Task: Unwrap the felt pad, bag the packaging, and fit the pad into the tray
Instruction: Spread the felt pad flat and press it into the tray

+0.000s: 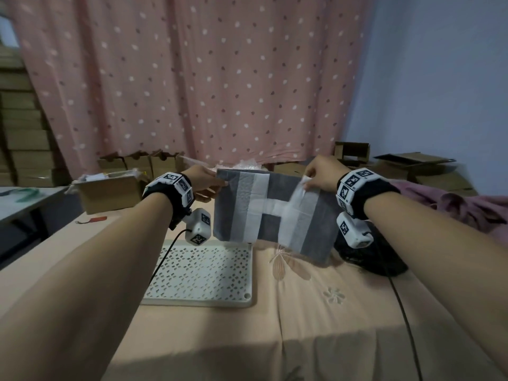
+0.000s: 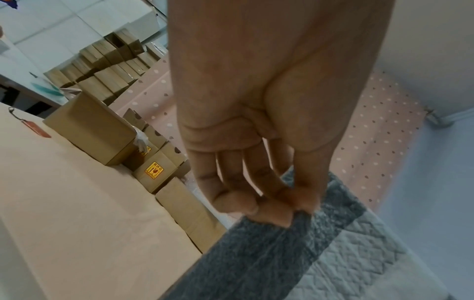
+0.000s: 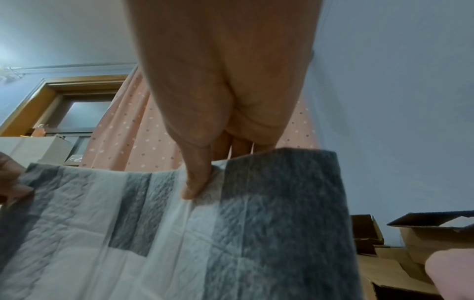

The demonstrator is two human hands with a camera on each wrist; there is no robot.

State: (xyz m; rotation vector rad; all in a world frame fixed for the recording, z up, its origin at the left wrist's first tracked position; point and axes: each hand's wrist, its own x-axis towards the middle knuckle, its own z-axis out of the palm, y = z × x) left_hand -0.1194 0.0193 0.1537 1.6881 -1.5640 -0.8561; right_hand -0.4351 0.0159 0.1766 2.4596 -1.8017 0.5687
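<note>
Far left, a cardboard box (image 1: 110,192) stands open at the back edge of the peach bedspread (image 1: 316,312), with a small red tag (image 1: 96,219) lying just in front of it. Further stacked cartons (image 2: 102,67) stand behind, against the spotted pink curtain (image 1: 192,78).

The person's left hand (image 1: 202,184) pinches the upper left corner of the grey felt pad (image 1: 233,215); in the left wrist view the thumb and curled fingertips (image 2: 274,215) close on the pad's edge. The pad hangs upright in the air between the two hands, above and just behind the white perforated tray (image 1: 203,273), which lies flat on the bedspread. The pad does not touch the tray.

White paper packaging (image 1: 258,207) bands the pad in vertical strips joined by a short cross-strip.

The right hand (image 1: 321,176) grips the top edge of the pad right of centre, holding a loosened end of the white packaging; in the right wrist view the thumb (image 3: 197,178) presses the wrapper against the felt, the other fingers behind it.

Right of the pad, a black bag (image 1: 376,259) lies crumpled on the bedspread below the right wrist. Open cartons (image 1: 351,154) and a mauve cloth (image 1: 453,204) lie at far right.
</note>
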